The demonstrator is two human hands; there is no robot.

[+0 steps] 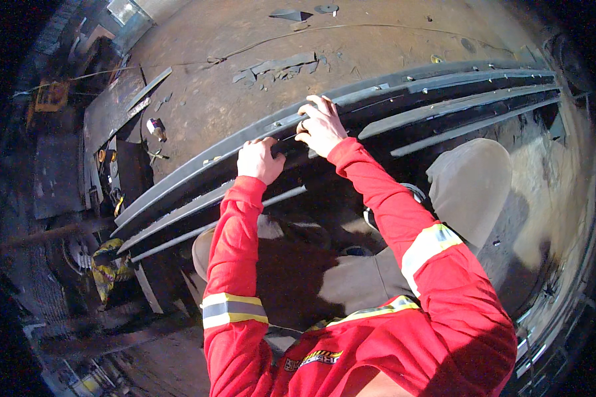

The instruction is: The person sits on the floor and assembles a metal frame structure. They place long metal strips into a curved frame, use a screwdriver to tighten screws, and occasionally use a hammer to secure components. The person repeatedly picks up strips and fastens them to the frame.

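A long dark metal beam [198, 163] with pale edges runs in front of me, from the lower left to the far right. My left hand [261, 161] is closed over its near side, the fingers curled out of sight. A little farther right, my right hand [322, 124] bends its fingers and thumb over the same beam; a ring shows on one finger. Small bright pieces [410, 79] dot the beam's top. Nearer to me, a second metal strip [430, 110] and a thinner bar [437, 138] run alongside, partly hidden beneath my arms.
The brown metal surface beyond carries dark flaky scraps [285, 64] and a thin cord [258, 44]. At left lie a small container [156, 128], a loose metal strip [149, 87] and a yellow-and-black object [108, 270]. My bent knee [473, 185] is close to the bars on the right.
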